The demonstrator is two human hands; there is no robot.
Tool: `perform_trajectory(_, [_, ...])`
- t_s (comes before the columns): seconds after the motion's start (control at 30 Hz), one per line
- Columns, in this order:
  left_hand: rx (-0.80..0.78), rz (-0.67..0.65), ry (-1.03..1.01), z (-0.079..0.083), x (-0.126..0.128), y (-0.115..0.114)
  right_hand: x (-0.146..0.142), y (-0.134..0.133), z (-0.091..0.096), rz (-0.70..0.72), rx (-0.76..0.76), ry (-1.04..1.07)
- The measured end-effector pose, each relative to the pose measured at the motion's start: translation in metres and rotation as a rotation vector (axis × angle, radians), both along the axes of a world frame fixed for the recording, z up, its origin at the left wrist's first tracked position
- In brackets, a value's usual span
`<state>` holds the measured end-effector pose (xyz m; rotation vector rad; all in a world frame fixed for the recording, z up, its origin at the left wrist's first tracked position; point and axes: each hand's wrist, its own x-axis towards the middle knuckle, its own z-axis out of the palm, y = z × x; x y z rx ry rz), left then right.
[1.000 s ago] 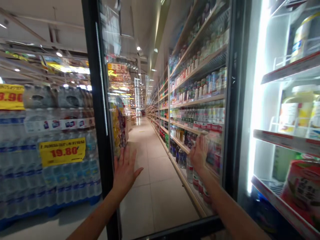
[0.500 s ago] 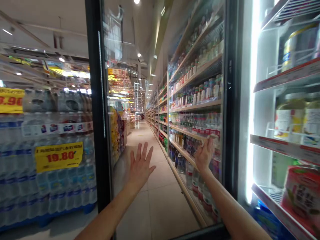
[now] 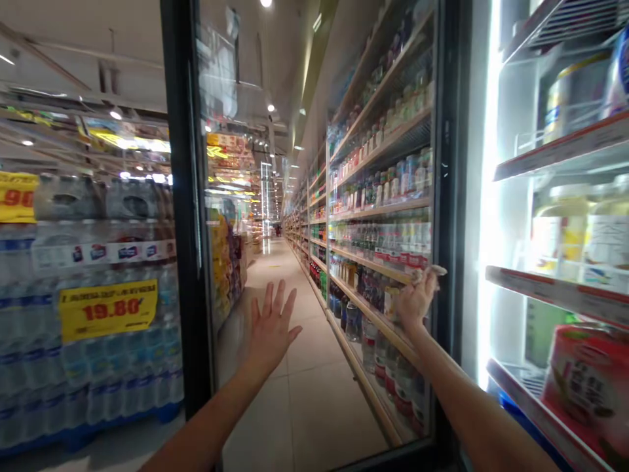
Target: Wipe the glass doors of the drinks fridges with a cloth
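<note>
A glass cooler door (image 3: 289, 419) in a black frame stands swung open before me. Flat against its glass lies my left hand (image 3: 271, 328), fingers spread, holding nothing. My right hand (image 3: 415, 300) grips a crumpled pale cloth (image 3: 428, 273) and presses it to the glass near the door's right edge. Part of the cloth is hidden by the fingers. Through the pane, or mirrored in it, appear long shelves of bottles and cans; which of the two I cannot tell.
On the right, lit cooler shelves (image 3: 555, 295) hold drink bottles (image 3: 560, 226) and a red pack (image 3: 584, 380). Stacked water bottles (image 3: 108, 354) with a yellow price sign (image 3: 108, 308) stand at the left. The door's black frame (image 3: 184, 196) rises between them.
My right hand has slid the cloth rightward across the glass, closer to the frame. The left hand stays spread on the pane. The view has shifted slightly.
</note>
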<state>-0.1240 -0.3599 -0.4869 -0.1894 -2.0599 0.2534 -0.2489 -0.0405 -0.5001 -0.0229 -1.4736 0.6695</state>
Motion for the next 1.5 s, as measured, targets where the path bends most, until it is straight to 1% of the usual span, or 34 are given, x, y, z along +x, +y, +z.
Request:
perform_trajectory(0.07, [-0.009, -0.006, 0.012, 0.000, 0.000, 0.000, 0.009, -0.035, 0.000, 0.046, 0.184, 0.000])
perform_trajectory(0.13, [-0.013, -0.020, 0.033, 0.001, 0.000, -0.001, 0.019, -0.068, -0.004, 0.112, 0.474, 0.008])
perform_trajectory(0.2, [-0.013, -0.037, 0.055, 0.001, 0.000, -0.003, 0.025, -0.081, -0.008, 0.158, 0.758, 0.032])
perform_trajectory(0.23, [-0.011, -0.045, 0.068, 0.001, 0.001, -0.004, 0.024, -0.078, -0.007, 0.161, 0.833, 0.043])
perform_trajectory(0.27, [-0.008, -0.051, 0.078, 0.002, 0.001, -0.005, 0.022, -0.069, -0.003, 0.147, 0.837, 0.049])
perform_trajectory(0.3, [-0.006, -0.056, 0.087, 0.004, 0.001, -0.006, 0.017, -0.055, 0.003, 0.118, 0.775, 0.051])
perform_trajectory(0.33, [-0.006, -0.059, 0.092, 0.007, 0.001, -0.006, 0.011, -0.040, 0.011, 0.080, 0.655, 0.052])
perform_trajectory(0.4, [0.001, -0.063, 0.115, 0.017, 0.000, -0.004, -0.001, -0.015, 0.033, 0.011, 0.355, 0.060])
perform_trajectory(0.47, [0.010, -0.062, 0.136, 0.031, -0.003, -0.002, -0.008, -0.009, 0.054, -0.028, 0.145, 0.075])
perform_trajectory(0.5, [0.015, -0.059, 0.143, 0.038, -0.004, 0.000, -0.008, -0.014, 0.061, -0.033, 0.114, 0.080])
perform_trajectory(0.53, [0.023, -0.053, 0.147, 0.046, -0.006, 0.001, -0.006, -0.023, 0.065, -0.027, 0.146, 0.086])
perform_trajectory(0.57, [0.029, -0.046, 0.147, 0.053, -0.008, 0.002, -0.002, -0.035, 0.066, -0.012, 0.236, 0.092])
perform_trajectory(0.6, [0.034, -0.039, 0.145, 0.059, -0.010, 0.002, 0.002, -0.046, 0.065, 0.013, 0.372, 0.098])
perform_trajectory(0.67, [0.036, -0.026, 0.146, 0.067, -0.013, 0.002, 0.010, -0.059, 0.058, 0.075, 0.695, 0.101])
perform_trajectory(0.7, [0.032, -0.023, 0.148, 0.068, -0.013, 0.001, 0.012, -0.058, 0.055, 0.095, 0.800, 0.096])
perform_trajectory(0.73, [0.023, -0.022, 0.147, 0.069, -0.013, 0.000, 0.012, -0.052, 0.053, 0.096, 0.818, 0.082])
perform_trajectory(0.77, [0.014, -0.021, 0.145, 0.069, -0.012, -0.001, 0.011, -0.042, 0.054, 0.081, 0.738, 0.064])
perform_trajectory(0.8, [0.007, -0.019, 0.142, 0.068, -0.011, -0.001, 0.008, -0.031, 0.058, 0.055, 0.589, 0.046])
perform_trajectory(0.87, [0.005, -0.012, 0.139, 0.067, -0.010, -0.001, 0.000, -0.011, 0.075, 0.005, 0.264, 0.021])
perform_trajectory(0.9, [0.006, -0.008, 0.138, 0.066, -0.010, 0.000, -0.003, -0.007, 0.086, -0.008, 0.157, 0.020])
perform_trajectory(0.93, [0.008, -0.007, 0.140, 0.066, -0.010, 0.001, -0.004, -0.009, 0.097, -0.012, 0.111, 0.029])
perform_trajectory(0.97, [0.013, -0.006, 0.145, 0.066, -0.010, 0.002, -0.004, -0.018, 0.108, -0.005, 0.138, 0.045])
perform_trajectory(1.03, [0.017, -0.007, 0.157, 0.068, -0.011, 0.002, 0.003, -0.051, 0.120, 0.023, 0.314, 0.077])
perform_trajectory(1.07, [0.014, -0.009, 0.164, 0.069, -0.012, 0.001, 0.008, -0.071, 0.121, 0.045, 0.445, 0.088])
perform_trajectory(1.13, [0.012, -0.006, 0.183, 0.072, -0.013, -0.004, 0.020, -0.106, 0.113, 0.082, 0.681, 0.103])
perform_trajectory(1.17, [0.014, -0.001, 0.193, 0.074, -0.013, -0.007, 0.024, -0.117, 0.105, 0.107, 0.825, 0.110])
perform_trajectory(1.23, [0.025, 0.010, 0.207, 0.078, -0.012, -0.014, 0.029, -0.118, 0.090, 0.141, 1.013, 0.101])
perform_trajectory(1.27, [0.031, 0.017, 0.207, 0.080, -0.012, -0.017, 0.030, -0.108, 0.087, 0.143, 1.015, 0.083])
perform_trajectory(1.3, [0.035, 0.023, 0.201, 0.082, -0.011, -0.019, 0.028, -0.094, 0.088, 0.132, 0.921, 0.057])
perform_trajectory(1.33, [0.035, 0.029, 0.192, 0.083, -0.011, -0.020, 0.025, -0.078, 0.093, 0.108, 0.744, 0.029])
perform_trajectory(1.4, [0.040, 0.039, 0.176, 0.083, -0.010, -0.019, 0.018, -0.048, 0.116, 0.063, 0.360, 0.000])
perform_trajectory(1.43, [0.045, 0.045, 0.172, 0.082, -0.010, -0.018, 0.015, -0.041, 0.131, 0.051, 0.253, -0.002])
perform_trajectory(1.47, [0.049, 0.048, 0.169, 0.082, -0.010, -0.016, 0.014, -0.039, 0.146, 0.046, 0.202, -0.001])
perform_trajectory(1.5, [0.053, 0.048, 0.169, 0.081, -0.010, -0.015, 0.014, -0.045, 0.160, 0.050, 0.211, 0.002])
